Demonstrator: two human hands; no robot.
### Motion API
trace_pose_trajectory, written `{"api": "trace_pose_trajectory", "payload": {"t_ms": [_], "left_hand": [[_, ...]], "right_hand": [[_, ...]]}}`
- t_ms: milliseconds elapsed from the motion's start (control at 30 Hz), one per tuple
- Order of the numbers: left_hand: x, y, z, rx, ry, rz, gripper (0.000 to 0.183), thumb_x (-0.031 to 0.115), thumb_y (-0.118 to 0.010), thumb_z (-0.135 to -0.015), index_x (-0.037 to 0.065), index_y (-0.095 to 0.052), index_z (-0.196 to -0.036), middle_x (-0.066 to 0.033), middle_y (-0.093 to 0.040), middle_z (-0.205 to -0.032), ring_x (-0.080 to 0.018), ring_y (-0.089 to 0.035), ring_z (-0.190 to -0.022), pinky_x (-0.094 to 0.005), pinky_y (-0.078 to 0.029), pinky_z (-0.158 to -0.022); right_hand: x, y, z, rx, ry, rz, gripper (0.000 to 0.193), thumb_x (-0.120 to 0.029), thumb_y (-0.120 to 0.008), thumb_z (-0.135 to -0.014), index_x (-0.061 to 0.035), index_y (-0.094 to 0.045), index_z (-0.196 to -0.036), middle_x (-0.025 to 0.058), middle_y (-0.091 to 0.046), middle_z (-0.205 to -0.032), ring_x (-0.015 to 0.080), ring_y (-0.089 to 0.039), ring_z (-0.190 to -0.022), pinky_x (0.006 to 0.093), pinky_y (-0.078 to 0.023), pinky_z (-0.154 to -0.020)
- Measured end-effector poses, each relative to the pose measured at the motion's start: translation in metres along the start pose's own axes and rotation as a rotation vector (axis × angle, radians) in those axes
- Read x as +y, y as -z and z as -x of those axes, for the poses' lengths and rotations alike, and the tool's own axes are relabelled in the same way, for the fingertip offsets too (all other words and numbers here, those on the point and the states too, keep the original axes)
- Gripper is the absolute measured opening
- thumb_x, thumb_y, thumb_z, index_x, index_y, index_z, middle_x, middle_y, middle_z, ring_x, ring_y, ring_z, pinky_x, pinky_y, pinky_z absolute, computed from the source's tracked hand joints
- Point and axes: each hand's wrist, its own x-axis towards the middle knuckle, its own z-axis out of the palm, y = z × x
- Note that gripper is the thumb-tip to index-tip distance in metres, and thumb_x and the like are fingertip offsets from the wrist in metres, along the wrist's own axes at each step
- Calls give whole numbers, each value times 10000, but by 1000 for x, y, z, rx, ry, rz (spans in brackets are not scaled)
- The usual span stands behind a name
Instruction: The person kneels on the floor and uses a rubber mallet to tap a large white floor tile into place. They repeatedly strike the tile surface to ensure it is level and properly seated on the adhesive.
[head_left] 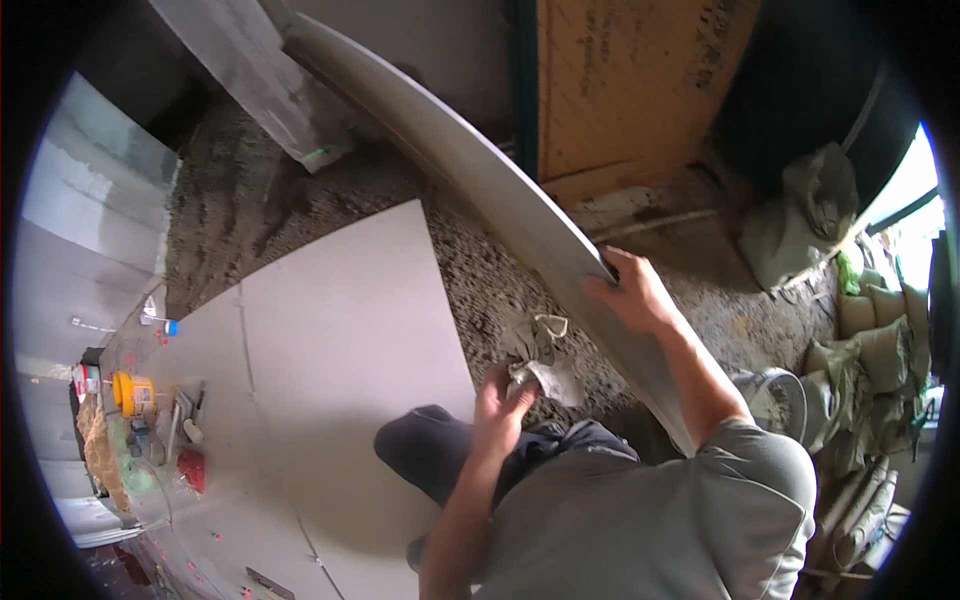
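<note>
A crumpled cloth [545, 365] is pinched between the left hand's [500, 405] closed fingers, near a pale flat board [350, 310]. A long tilted panel [505, 205], just beyond the cloth, is clasped at its edge by the curled right hand [638, 295].

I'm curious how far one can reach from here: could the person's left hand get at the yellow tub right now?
Probably not: the left hand holds crumpled fabric, and a broad stretch of white board separates it from the yellow tub.
</note>
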Motion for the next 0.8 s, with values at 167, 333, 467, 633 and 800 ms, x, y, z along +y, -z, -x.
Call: {"api": "trace_pose_trajectory", "payload": {"t_ms": [167,333,467,633,800], "left_hand": [[-4,-25,8,-219,-29,131,386,-72,-659,-889,-16,-509,-1240,-104,-624,-1202,-181,-605,-1104,-318,-485,-968],[-3,-54,4,-297,123,70,566,-47,-687,-871,-32,-432,-1376,-124,-592,-1284,-221,-597,-1156,-345,-495,-979],[-6,-67,-6,-364,288,254,635,8,-665,-914,-23,-384,-1483,-115,-601,-1296,-201,-597,-1172,-334,-494,-983],[-27,-85,-15,-309,305,109,444,137,-660,-967,0,-522,-1366,-71,-657,-1208,-159,-624,-1066,-295,-489,-928],[-40,-103,-21,-406,-53,-617,317,202,-524,-940,47,-595,-1208,-205,-666,-1004,-361,-654,-870,-444,-512,-762]], "right_hand": [[-34,25,15,87,-1,-63,386,-289,-720,-862,7,-658,-1101,203,-708,-916,236,-697,-831,387,-530,-758],[-62,33,5,208,112,-147,401,-338,-727,-871,3,-653,-1067,198,-693,-866,230,-685,-788,390,-523,-724],[-74,35,-2,300,189,-153,402,-368,-739,-865,-3,-639,-1001,176,-675,-825,228,-647,-729,379,-507,-690],[-78,37,-7,354,105,-138,393,-379,-730,-872,-9,-621,-947,162,-666,-807,218,-628,-716,377,-496,-679],[-72,39,-10,411,72,-127,381,-383,-716,-887,-22,-631,-975,159,-668,-813,218,-623,-715,377,-497,-683]]}}
